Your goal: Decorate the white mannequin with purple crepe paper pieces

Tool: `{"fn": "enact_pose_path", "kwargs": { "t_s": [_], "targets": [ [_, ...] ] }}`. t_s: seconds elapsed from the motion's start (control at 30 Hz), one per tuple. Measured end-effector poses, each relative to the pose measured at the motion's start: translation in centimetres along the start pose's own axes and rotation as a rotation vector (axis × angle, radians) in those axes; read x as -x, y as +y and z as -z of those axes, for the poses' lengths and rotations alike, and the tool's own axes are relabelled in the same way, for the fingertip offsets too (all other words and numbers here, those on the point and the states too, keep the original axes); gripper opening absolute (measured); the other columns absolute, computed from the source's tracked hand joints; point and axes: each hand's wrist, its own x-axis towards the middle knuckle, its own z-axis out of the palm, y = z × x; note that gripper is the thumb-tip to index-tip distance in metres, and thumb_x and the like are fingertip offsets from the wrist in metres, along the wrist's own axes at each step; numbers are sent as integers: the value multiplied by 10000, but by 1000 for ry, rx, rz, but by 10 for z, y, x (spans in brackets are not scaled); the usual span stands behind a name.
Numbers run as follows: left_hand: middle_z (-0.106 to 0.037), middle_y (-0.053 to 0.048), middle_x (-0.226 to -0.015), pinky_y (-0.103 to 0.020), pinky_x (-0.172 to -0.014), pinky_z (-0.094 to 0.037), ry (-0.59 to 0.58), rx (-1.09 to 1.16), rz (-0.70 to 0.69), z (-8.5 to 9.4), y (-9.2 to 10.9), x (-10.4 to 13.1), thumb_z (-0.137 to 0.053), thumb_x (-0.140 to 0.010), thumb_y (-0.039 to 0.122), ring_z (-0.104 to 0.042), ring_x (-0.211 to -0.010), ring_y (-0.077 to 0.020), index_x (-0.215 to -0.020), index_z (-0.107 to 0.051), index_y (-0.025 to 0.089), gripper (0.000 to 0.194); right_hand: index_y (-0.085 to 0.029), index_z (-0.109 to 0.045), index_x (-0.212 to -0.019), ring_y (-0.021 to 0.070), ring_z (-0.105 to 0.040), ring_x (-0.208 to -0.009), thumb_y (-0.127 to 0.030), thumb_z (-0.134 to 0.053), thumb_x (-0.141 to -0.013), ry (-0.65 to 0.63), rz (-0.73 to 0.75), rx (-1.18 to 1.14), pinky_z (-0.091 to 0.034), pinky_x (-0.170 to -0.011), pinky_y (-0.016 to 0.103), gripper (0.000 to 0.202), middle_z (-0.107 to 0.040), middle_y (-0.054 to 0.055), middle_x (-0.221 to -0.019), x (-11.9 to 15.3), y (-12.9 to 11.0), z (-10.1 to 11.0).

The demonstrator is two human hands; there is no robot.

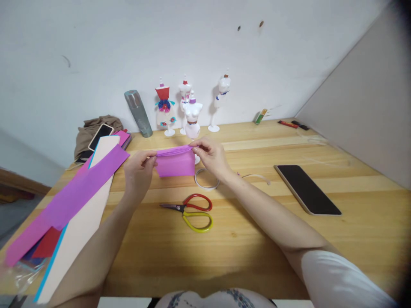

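Note:
A piece of purple crepe paper hangs between my two hands, its top edge gathered into folds. My left hand pinches the left corner, and my right hand pinches the right one. Just behind the paper stands a small white mannequin with a purple neck band and a brown waist band; the paper hides part of its stand. Below the hands, scissors with one red and one yellow handle lie with their handles spread. A white ring-shaped band rests under my right hand.
Long purple, pink and cream sheets cover the left side. Along the wall stand a grey-green bottle, a mannequin in a red top and other mannequins. A large phone lies at right; a glue stick leans behind.

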Motion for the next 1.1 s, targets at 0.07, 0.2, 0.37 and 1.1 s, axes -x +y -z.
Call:
{"fn": "enact_pose_path", "kwargs": {
  "t_s": [0.07, 0.2, 0.37, 1.1],
  "targets": [
    [-720, -5, -706, -306, -720, -528, 4, 0, 10, 0, 1, 0, -614, -812, 259, -706, -686, -177, -853, -745, 215, 145, -221, -758, -876, 202, -663, -812, -255, -608, -836, -4, -5, 4, -499, -782, 366, 159, -746, 53, -902, 1, 1, 0],
    [-707, 9, -666, -280, -669, -538, 15, 42, 67, -1, 3, -1, -627, -779, 264, -701, -631, -158, -832, -741, 205, 139, -216, -748, -864, 198, -652, -792, -252, -602, -829, -6, 6, 44, -491, -779, 363, 154, -739, 49, -877, 1, 0, 0],
    [-677, 21, -565, -269, -574, -544, -1, 247, 181, -2, 4, -5, -685, -700, 301, -675, -539, -156, -792, -724, 199, 143, -215, -732, -832, 177, -623, -742, -240, -613, -801, -21, -60, -19, -492, -735, 336, 126, -723, 30, -838, -2, -2, 1],
    [-682, -69, -1015, -288, -686, -484, -82, -131, -134, -7, -12, -6, -611, -811, 210, -602, -768, -168, -728, -720, 226, 139, -215, -705, -764, 185, -613, -759, -188, -619, -803, -48, 57, 94, -481, -708, 343, 98, -712, 74, -989, -1, -1, 2]
  ]
}}
